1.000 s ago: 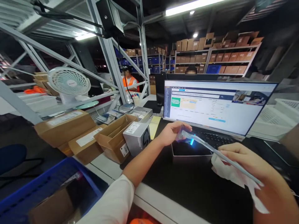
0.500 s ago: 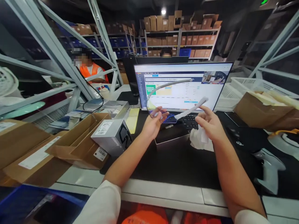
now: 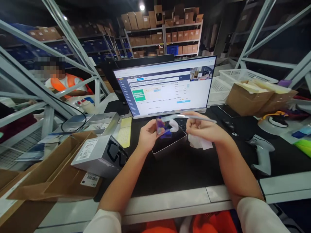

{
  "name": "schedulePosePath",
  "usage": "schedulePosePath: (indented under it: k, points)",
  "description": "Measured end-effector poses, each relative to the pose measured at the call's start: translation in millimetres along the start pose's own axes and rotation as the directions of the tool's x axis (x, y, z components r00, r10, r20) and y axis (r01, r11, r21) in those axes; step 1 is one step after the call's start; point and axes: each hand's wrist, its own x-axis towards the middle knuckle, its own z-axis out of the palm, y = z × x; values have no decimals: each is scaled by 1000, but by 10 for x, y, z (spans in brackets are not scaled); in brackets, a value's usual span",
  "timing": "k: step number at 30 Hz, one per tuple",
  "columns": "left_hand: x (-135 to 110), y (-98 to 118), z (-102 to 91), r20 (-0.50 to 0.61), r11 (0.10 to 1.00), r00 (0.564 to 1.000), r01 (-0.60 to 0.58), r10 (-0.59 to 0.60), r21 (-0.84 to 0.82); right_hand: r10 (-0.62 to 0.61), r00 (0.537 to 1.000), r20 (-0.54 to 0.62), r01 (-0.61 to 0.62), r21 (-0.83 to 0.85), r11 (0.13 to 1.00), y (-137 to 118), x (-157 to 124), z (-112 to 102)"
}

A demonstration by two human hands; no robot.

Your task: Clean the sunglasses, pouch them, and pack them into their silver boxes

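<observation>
Because the glasses [image 3: 159,124] probably need steadying, the left hand [image 3: 148,134] pinches them near the picture's centre; the right hand [image 3: 199,127] is half-curled at one temple [image 3: 194,116], its hold unclear.

Both arms reach forward from the lower part of the view, converging so that the hands come near each other without touching. The left forearm [image 3: 126,176] slants up and to the right, its wrist nearly straight; the left hand [image 3: 148,134] is raised, thumb and fingers closed in a pinch. The right forearm [image 3: 239,171] leans up and to the left, and the right hand [image 3: 201,127] turns inward, its fingers curled (how firmly they press is hard to make out). Pale short sleeves, the left sleeve [image 3: 105,222] and the right sleeve [image 3: 257,216], end around the elbows, leaving both forearms bare.
</observation>
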Motion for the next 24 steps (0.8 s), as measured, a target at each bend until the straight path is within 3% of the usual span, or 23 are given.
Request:
schedulePosePath:
  k: [2,4,6,10,13,16,20,22,24]
  points:
    - [25,-40,-21,-84,1000,996,-22,22,-4,-53,979,-199,56,12,998,-9,-22,-167]
    - [52,-63,-48,-108,999,994,-20,23,31,-94,922,-376,112,25,993,-16,-45,-283]
    - [67,-66,-68,-100,996,995,1,7,86,-132,884,-449,146,-2,989,-27,-68,-307]
    - [62,-39,-78,-139,996,990,18,-5,91,-208,904,-372,79,-334,939,-60,-61,-82]
    - [55,-25,-68,-116,1000,993,15,-13,21,-190,970,-152,110,-421,900,-54,-6,135]
    - [60,-28,-59,-50,999,999,4,-6,-43,-78,997,-6,71,-358,931,10,58,187]
    - [44,-13,-58,-34,986,999,11,-17,-165,-29,996,-84,22,-85,996,167,142,25]
    - [7,17,-44,93,976,993,88,-70,-200,-27,993,-116,36,80,996,223,169,-31]
    - [-57,55,-6,278,969,955,158,-101,-189,5,978,-208,28,157,987,229,181,-10]
